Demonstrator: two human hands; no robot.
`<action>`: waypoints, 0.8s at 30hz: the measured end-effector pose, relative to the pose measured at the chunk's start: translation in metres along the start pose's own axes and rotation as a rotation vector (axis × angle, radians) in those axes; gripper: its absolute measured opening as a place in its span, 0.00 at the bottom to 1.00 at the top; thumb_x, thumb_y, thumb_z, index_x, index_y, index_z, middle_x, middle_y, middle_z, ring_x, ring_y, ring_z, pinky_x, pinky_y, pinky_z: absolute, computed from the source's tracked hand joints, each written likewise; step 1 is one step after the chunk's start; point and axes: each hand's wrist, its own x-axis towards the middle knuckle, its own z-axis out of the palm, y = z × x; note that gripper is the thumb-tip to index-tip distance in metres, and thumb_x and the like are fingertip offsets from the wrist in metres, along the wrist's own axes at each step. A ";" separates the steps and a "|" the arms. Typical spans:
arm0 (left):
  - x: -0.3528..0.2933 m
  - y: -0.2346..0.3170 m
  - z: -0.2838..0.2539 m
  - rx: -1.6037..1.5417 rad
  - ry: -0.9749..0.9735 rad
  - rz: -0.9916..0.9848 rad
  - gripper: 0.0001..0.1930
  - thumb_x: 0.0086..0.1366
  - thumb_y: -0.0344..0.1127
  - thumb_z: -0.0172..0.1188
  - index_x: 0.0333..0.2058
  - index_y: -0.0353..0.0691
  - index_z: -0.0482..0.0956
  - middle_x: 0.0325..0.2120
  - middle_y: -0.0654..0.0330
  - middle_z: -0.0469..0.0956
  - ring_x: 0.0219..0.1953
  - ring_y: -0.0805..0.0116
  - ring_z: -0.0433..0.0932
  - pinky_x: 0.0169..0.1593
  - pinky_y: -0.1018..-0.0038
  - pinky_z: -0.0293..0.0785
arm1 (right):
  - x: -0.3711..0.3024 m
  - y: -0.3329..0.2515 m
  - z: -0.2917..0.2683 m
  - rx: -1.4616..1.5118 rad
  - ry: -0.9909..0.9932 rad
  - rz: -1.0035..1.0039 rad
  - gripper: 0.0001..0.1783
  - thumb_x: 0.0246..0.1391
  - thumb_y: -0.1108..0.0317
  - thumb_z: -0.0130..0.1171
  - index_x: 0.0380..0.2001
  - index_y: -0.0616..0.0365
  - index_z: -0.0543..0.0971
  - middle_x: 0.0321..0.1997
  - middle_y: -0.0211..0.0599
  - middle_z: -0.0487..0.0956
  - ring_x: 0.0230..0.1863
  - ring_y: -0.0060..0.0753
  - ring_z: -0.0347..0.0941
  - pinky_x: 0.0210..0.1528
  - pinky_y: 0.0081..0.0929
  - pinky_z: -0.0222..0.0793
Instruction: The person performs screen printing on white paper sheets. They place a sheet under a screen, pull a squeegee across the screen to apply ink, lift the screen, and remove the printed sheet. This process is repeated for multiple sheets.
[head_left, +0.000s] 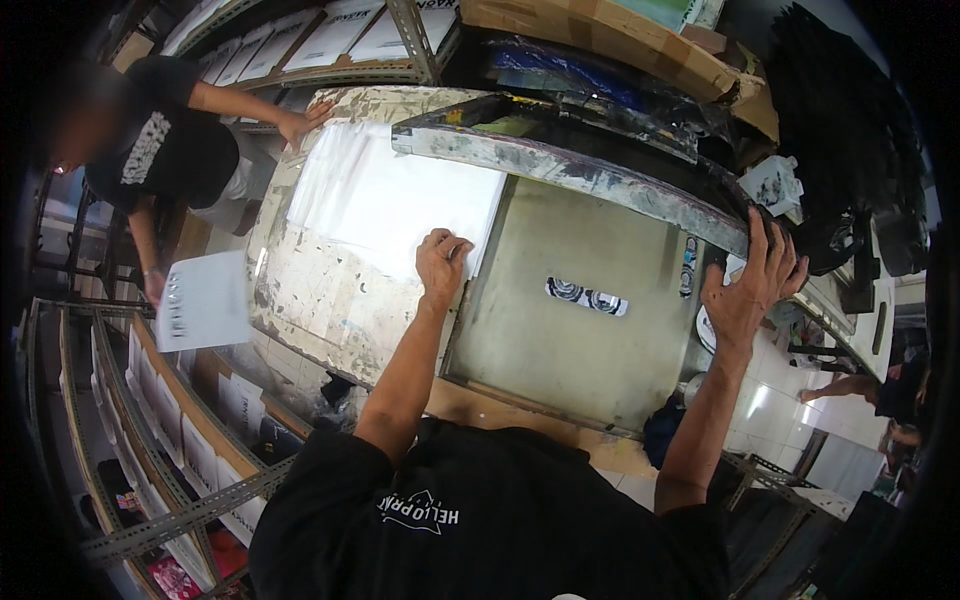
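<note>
Hands press glossy white sheet (400, 195) and paint-crusted frame (570, 170).

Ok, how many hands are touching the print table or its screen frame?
3: left hand on the white sheet, right hand on the screen frame, co-worker's hand at the table's far corner.

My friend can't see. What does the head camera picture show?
A person's left hand presses a white sheet on a worn printing table, while the right hand grips a raised screen frame. A co-worker's hand touches the table's far edge.
</note>
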 end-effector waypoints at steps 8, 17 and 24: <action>0.016 0.003 -0.009 -0.020 0.074 0.011 0.09 0.58 0.39 0.70 0.33 0.42 0.85 0.42 0.58 0.77 0.46 0.54 0.73 0.49 0.57 0.65 | 0.002 0.003 -0.003 0.003 -0.018 -0.003 0.47 0.31 0.67 0.58 0.65 0.46 0.72 0.60 0.43 0.72 0.68 0.48 0.61 0.74 0.63 0.35; 0.033 -0.015 -0.012 -0.317 0.169 -0.181 0.05 0.57 0.29 0.71 0.32 0.37 0.87 0.33 0.57 0.79 0.31 0.63 0.76 0.35 0.71 0.71 | 0.006 0.002 0.000 0.028 0.002 -0.009 0.46 0.30 0.67 0.58 0.64 0.47 0.73 0.60 0.43 0.72 0.68 0.49 0.62 0.74 0.62 0.36; 0.062 0.083 -0.022 -0.054 -0.520 0.193 0.15 0.63 0.43 0.66 0.47 0.47 0.86 0.59 0.56 0.75 0.61 0.48 0.71 0.62 0.51 0.65 | 0.007 0.004 0.000 -0.001 -0.003 -0.005 0.46 0.31 0.66 0.59 0.63 0.48 0.74 0.60 0.42 0.73 0.67 0.49 0.62 0.75 0.61 0.34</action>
